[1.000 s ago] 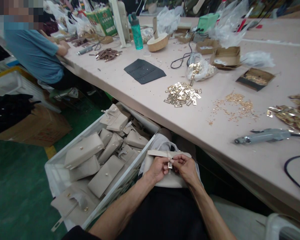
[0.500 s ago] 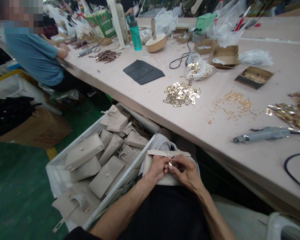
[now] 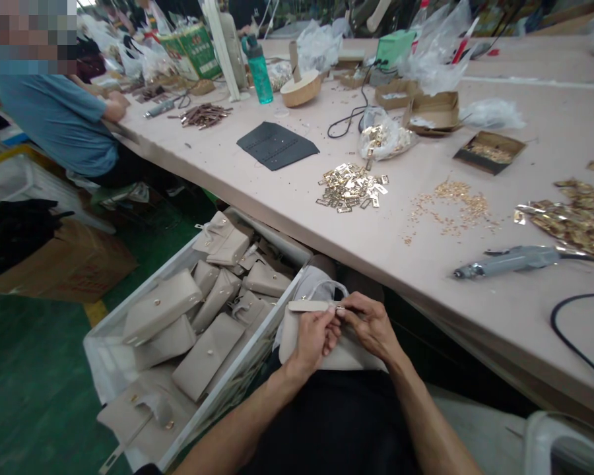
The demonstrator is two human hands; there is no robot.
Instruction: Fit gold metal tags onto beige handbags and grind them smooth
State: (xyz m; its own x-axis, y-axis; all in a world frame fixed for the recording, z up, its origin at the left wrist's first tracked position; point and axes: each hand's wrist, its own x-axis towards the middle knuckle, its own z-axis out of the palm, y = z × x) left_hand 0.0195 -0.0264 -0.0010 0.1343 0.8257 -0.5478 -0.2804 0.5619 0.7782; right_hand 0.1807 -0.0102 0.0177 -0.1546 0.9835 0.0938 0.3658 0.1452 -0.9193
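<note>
A beige handbag [image 3: 354, 358] lies on my lap, its flap edge lifted and its looped handle [image 3: 329, 285] toward the table. My left hand [image 3: 315, 340] is closed on the flap edge near its middle, fingers curled. Right beside it, my right hand [image 3: 371, 328] pinches a small shiny metal fitting [image 3: 340, 307] against the flap. The fingertips of both hands nearly meet and partly hide the fitting. To the left stands a white crate [image 3: 250, 344] filled with similar beige bags [image 3: 208, 356].
On the table [image 3: 277, 198] lie gold rectangular plates [image 3: 354, 189], scattered tiny gold pieces [image 3: 458, 206], a grey electric screwdriver [image 3: 509, 262] with a cord, a dark mat [image 3: 277, 145] and small cardboard boxes [image 3: 433, 113]. A co-worker in a blue shirt [image 3: 54, 122] sits at the left.
My right hand has shifted slightly up, and its fingers have changed their pinch on the metal fitting. My left hand has turned a little. The camera view has moved slightly.
</note>
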